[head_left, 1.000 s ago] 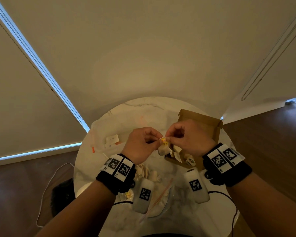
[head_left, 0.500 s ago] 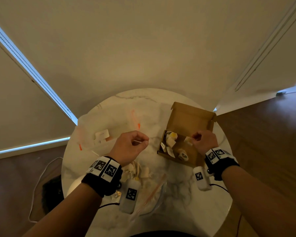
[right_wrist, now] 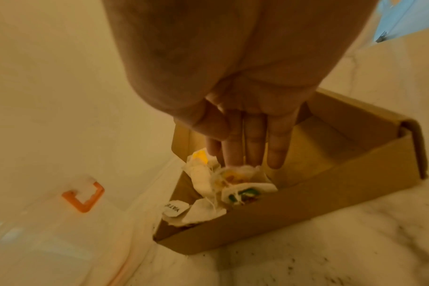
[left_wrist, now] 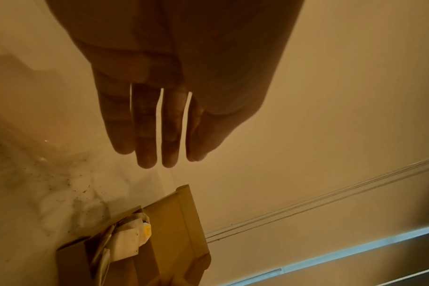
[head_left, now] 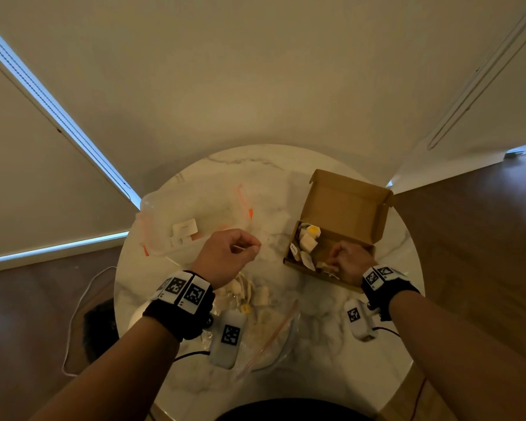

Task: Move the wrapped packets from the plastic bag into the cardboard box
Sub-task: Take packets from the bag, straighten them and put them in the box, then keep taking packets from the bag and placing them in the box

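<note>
Nearest the person, a clear plastic bag (head_left: 264, 335) lies on the marble counter (head_left: 316, 375) with several wrapped packets (head_left: 263, 294) at its mouth, just under the left wrist. Above them the left hand (head_left: 230, 258) hovers over the counter; the head view shows thumb and forefinger drawn together, perhaps on a thin pale thread, while the left wrist view shows the other fingers (left_wrist: 146, 135) straight and carrying nothing (whether anything is really pinched cannot be told). Further out, the right hand (head_left: 348, 262) reaches down into the cardboard box (head_left: 343, 214), its fingers (right_wrist: 255, 143) extended, fingertips touching a packet (right_wrist: 235, 177) on the small pile at the box's near end; whether that packet is pinched or merely touched cannot be told. The step in hand appears to be the deposit of one packet. The next move likely calls for the right hand to lift clear of the box and a hand to go to the bag for another. Beyond the left hand lies a second clear bag (head_left: 176, 226) with orange trim.
</note>
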The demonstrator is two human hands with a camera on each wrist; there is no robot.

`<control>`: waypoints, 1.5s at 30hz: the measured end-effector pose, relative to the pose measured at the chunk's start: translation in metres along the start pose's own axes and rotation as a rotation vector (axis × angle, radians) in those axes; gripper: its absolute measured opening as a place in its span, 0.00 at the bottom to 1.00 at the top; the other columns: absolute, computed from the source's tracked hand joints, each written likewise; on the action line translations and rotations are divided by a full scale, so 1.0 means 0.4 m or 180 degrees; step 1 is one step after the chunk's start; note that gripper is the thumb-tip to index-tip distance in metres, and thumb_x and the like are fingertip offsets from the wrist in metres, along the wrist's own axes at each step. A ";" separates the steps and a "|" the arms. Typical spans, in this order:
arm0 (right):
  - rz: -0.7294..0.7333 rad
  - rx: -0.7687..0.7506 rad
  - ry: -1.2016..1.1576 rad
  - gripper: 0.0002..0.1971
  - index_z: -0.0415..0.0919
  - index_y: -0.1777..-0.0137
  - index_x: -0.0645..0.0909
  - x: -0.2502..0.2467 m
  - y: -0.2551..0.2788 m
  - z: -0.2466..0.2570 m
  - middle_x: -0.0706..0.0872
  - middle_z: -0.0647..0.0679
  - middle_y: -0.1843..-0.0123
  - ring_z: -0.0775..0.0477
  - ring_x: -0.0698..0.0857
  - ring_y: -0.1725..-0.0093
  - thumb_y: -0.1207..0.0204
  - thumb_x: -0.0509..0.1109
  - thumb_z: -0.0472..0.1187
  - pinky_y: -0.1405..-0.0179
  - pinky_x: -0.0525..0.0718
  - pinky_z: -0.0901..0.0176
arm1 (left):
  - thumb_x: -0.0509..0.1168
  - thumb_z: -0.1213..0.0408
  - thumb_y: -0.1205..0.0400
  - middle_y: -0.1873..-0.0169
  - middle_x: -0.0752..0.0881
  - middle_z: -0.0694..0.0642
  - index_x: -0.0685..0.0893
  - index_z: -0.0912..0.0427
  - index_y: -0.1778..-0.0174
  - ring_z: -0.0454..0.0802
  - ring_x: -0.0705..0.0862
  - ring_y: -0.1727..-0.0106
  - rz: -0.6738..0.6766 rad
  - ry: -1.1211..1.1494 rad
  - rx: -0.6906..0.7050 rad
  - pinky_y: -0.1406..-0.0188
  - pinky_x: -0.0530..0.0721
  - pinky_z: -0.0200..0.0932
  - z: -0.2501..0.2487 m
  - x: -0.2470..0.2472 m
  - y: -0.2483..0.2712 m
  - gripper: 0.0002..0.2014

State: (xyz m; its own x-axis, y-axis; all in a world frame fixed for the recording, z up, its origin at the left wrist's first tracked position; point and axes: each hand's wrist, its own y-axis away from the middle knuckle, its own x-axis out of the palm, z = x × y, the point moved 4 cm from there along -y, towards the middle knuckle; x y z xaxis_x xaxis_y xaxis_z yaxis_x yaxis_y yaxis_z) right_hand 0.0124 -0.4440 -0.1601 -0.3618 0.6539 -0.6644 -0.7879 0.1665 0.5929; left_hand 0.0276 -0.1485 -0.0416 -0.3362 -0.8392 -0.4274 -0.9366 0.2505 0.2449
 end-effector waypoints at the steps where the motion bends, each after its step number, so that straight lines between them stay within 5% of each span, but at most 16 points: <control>1: 0.0020 -0.0028 0.0023 0.07 0.49 0.52 0.84 0.002 -0.002 0.001 0.82 0.54 0.45 0.50 0.81 0.42 0.27 0.76 0.46 0.47 0.72 0.61 | 0.72 0.65 0.21 0.63 0.90 0.48 0.89 0.51 0.58 0.46 0.86 0.62 0.0012 -0.0004 -0.0004 0.53 0.86 0.45 0.002 0.000 0.001 0.03; 6: -0.0234 -0.0137 -0.0072 0.05 0.48 0.48 0.84 -0.014 0.031 0.018 0.84 0.52 0.46 0.50 0.80 0.44 0.23 0.72 0.42 0.46 0.71 0.62 | 0.72 0.64 0.21 0.65 0.89 0.47 0.89 0.52 0.58 0.48 0.88 0.60 0.0078 -0.0103 -0.0033 0.54 0.87 0.45 0.017 0.000 0.011 0.03; 12: -0.0505 -0.0553 -0.0025 0.08 0.45 0.48 0.85 -0.034 0.101 0.057 0.85 0.52 0.51 0.55 0.80 0.53 0.23 0.69 0.35 0.62 0.71 0.73 | 0.71 0.59 0.21 0.58 0.87 0.46 0.88 0.53 0.54 0.43 0.85 0.56 0.0722 -0.1325 0.0098 0.50 0.85 0.39 0.039 0.038 0.060 0.03; 15: -0.0578 -0.0774 -0.0053 0.07 0.46 0.48 0.85 -0.032 0.133 0.073 0.85 0.52 0.51 0.50 0.84 0.48 0.24 0.71 0.37 0.50 0.79 0.62 | 0.73 0.56 0.22 0.56 0.83 0.43 0.87 0.50 0.53 0.43 0.84 0.54 0.1241 -0.1688 0.0267 0.50 0.82 0.40 0.057 0.081 0.107 0.05; 20: -0.0424 -0.1520 0.0131 0.06 0.53 0.53 0.85 0.052 0.239 0.105 0.87 0.53 0.57 0.53 0.84 0.58 0.23 0.69 0.40 0.56 0.82 0.60 | 0.70 0.49 0.22 0.31 0.69 0.48 0.86 0.37 0.41 0.48 0.67 0.31 0.2191 -0.2259 0.0480 0.28 0.68 0.47 0.117 0.140 0.199 0.13; 25: 0.0449 -0.2317 0.0943 0.11 0.40 0.49 0.88 0.262 0.350 0.140 0.90 0.44 0.52 0.45 0.86 0.53 0.20 0.65 0.42 0.48 0.83 0.52 | 0.75 0.52 0.26 0.35 0.75 0.54 0.81 0.54 0.33 0.54 0.76 0.35 0.1541 -0.2523 0.0344 0.35 0.77 0.51 0.183 0.156 0.180 0.26; 30: 0.0272 -0.1879 0.1351 0.20 0.35 0.28 0.74 0.384 0.301 0.148 0.77 0.39 0.28 0.38 0.73 0.28 0.17 0.60 0.42 0.26 0.67 0.53 | 0.74 0.63 0.26 0.44 0.81 0.58 0.85 0.61 0.40 0.56 0.82 0.45 0.0817 -0.2118 0.0341 0.43 0.80 0.49 0.189 0.146 0.148 0.18; 33: 0.0211 -0.1593 0.1536 0.20 0.33 0.28 0.73 0.413 0.285 0.148 0.75 0.37 0.27 0.37 0.72 0.27 0.17 0.60 0.39 0.26 0.66 0.50 | 0.76 0.50 0.29 0.46 0.81 0.53 0.79 0.55 0.35 0.52 0.81 0.48 0.0965 -0.1772 0.0167 0.47 0.81 0.45 0.195 0.163 0.178 0.28; 35: 0.0147 -0.1500 0.1420 0.20 0.34 0.26 0.72 0.418 0.278 0.146 0.73 0.38 0.26 0.38 0.70 0.25 0.17 0.60 0.39 0.24 0.65 0.51 | 0.76 0.55 0.27 0.50 0.84 0.52 0.74 0.52 0.34 0.49 0.82 0.54 0.1171 -0.1573 0.0029 0.52 0.84 0.46 0.205 0.176 0.199 0.27; 38: 0.0001 -0.1548 0.1598 0.28 0.39 0.20 0.64 0.429 0.270 0.140 0.66 0.41 0.20 0.39 0.61 0.20 0.18 0.62 0.46 0.18 0.55 0.49 | 0.66 0.72 0.24 0.65 0.83 0.53 0.76 0.55 0.49 0.50 0.81 0.65 0.0904 -0.1349 0.0306 0.62 0.84 0.45 0.217 0.171 0.196 0.12; 41: 0.0127 -0.1290 0.1412 0.34 0.45 0.20 0.61 0.439 0.263 0.135 0.62 0.42 0.19 0.36 0.59 0.19 0.23 0.68 0.52 0.21 0.62 0.45 | 0.65 0.75 0.25 0.68 0.82 0.53 0.79 0.57 0.61 0.48 0.78 0.67 0.0698 -0.1304 0.0660 0.66 0.76 0.36 0.211 0.158 0.183 0.08; 45: 0.0182 -0.1332 0.1619 0.25 0.45 0.24 0.65 0.447 0.254 0.158 0.65 0.40 0.23 0.34 0.65 0.26 0.20 0.64 0.44 0.29 0.72 0.45 | 0.68 0.79 0.30 0.67 0.85 0.55 0.85 0.60 0.68 0.51 0.82 0.66 0.0520 -0.1213 0.0843 0.63 0.82 0.43 0.192 0.143 0.173 0.09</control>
State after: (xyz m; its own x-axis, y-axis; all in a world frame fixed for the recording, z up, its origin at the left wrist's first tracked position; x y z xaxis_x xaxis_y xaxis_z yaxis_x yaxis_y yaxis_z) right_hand -0.1007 -0.2634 -0.1899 -0.5183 0.2059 -0.8300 -0.8504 -0.2263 0.4749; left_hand -0.0641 -0.1421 -0.1162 -0.4466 -0.5548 -0.7020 -0.8449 0.5197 0.1268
